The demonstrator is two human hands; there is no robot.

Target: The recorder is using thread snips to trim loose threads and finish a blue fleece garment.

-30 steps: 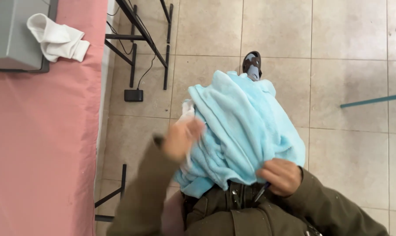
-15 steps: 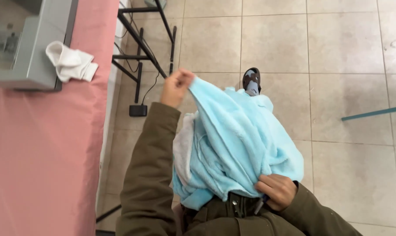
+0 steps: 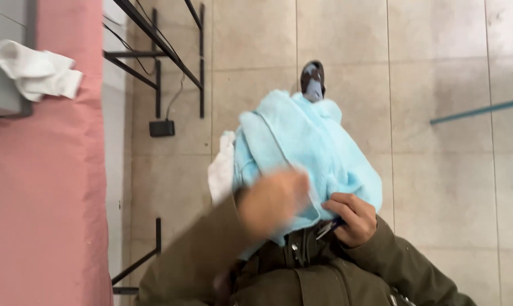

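Head view: both hands (image 3: 355,218) on light-blue towel (image 3: 307,147) (left blurred).

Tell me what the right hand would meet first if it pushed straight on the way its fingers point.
The right hand points leftward across the waist, so it would likely first meet the light blue fluffy towel it already grips, then the blurred left hand. Depth is unclear.

A single head-worn camera looked almost straight down the wearer's front, close above the light blue towel (image 3: 307,147) at waist height, with the tiled floor (image 3: 438,68) well below. The pink-covered worktop (image 3: 41,198) ran along the left edge; one shoe (image 3: 313,79) pointed toward the far side.
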